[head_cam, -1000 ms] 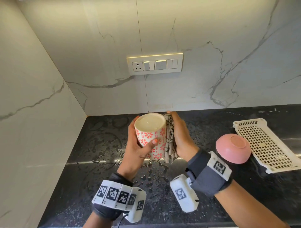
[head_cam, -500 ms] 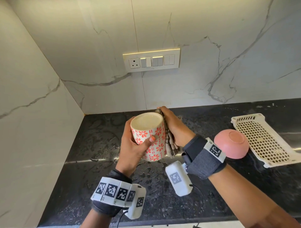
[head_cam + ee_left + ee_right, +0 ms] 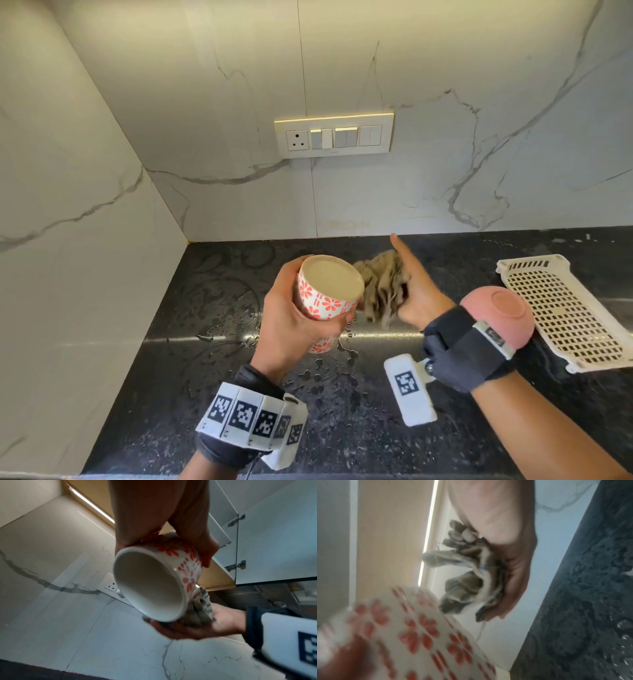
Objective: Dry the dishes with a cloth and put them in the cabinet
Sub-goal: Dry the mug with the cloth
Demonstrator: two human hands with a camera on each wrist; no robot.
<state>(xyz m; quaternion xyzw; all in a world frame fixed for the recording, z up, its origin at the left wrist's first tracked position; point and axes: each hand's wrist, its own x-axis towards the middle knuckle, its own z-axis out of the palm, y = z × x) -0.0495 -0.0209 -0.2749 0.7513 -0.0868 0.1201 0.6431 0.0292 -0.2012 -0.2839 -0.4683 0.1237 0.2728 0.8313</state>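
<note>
My left hand (image 3: 291, 325) grips a white cup (image 3: 325, 294) with red flowers, upside down and tilted above the wet counter. The left wrist view looks into the cup's (image 3: 150, 585) open mouth. Just right of the cup, my right hand (image 3: 414, 294) clutches a bunched beige cloth (image 3: 380, 291) in its curled fingers, with the index finger sticking out toward the wall. In the head view a narrow gap separates cloth and cup. The right wrist view shows the cloth (image 3: 471, 577) crumpled in the palm and the cup (image 3: 419, 635) blurred below it.
A pink bowl (image 3: 500, 311) lies upside down on the black counter (image 3: 205, 377), partly behind my right wrist. A white perforated tray (image 3: 565, 315) sits at the right. Marble walls close the corner at back and left. An overhead cabinet door (image 3: 274, 534) stands open.
My right hand with the cloth has come off the cup's side and moved right, its index finger now stretched out. The cup has tilted further in my left hand.
</note>
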